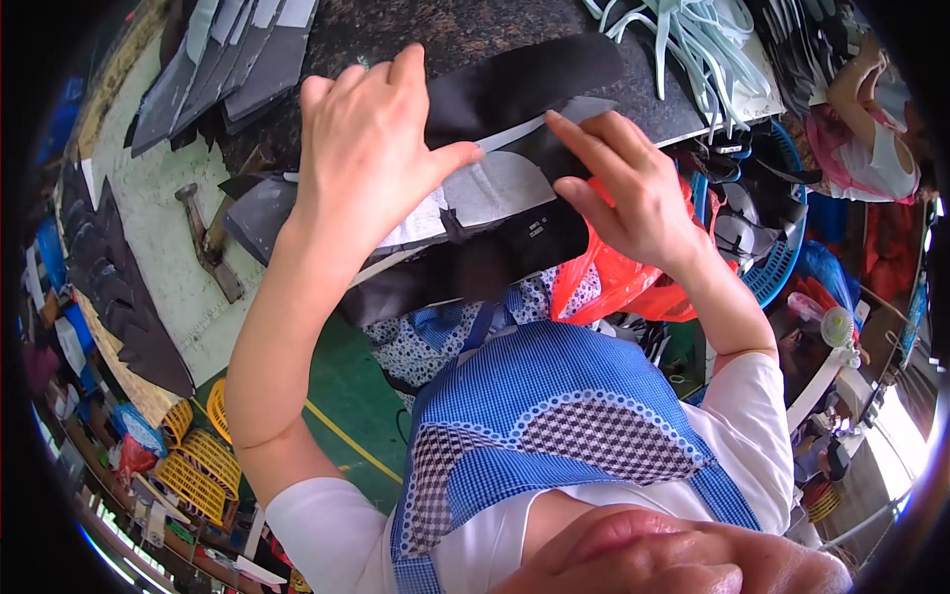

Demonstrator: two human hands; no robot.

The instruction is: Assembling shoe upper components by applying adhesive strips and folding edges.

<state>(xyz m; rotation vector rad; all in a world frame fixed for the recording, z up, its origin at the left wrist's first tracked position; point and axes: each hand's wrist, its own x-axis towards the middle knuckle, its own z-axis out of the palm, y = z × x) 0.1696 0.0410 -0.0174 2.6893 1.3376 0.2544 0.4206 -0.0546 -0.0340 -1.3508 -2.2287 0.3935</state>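
Observation:
A black flat piece of sheet material (539, 233), with a pale grey-white lining panel (495, 188) on it, lies at the near edge of the dark speckled worktop. My left hand (366, 144) arches over its left part, thumb stretched out onto the pale panel and the other fingertips hidden behind the knuckles. My right hand (633, 183) rests at its right end, forefinger reaching to the upper edge and thumb apart below. Just beyond lies a rounded black strip (534, 84). Neither hand shows a clear grip.
A hammer (208, 243) lies on the pale board at left, near stacked dark pieces (223, 74). Pale green straps (683, 49) heap at the back right. A red plastic bag (623, 272) hangs below the edge, beside a blue basket (777, 257). Another person (871, 139) sits far right.

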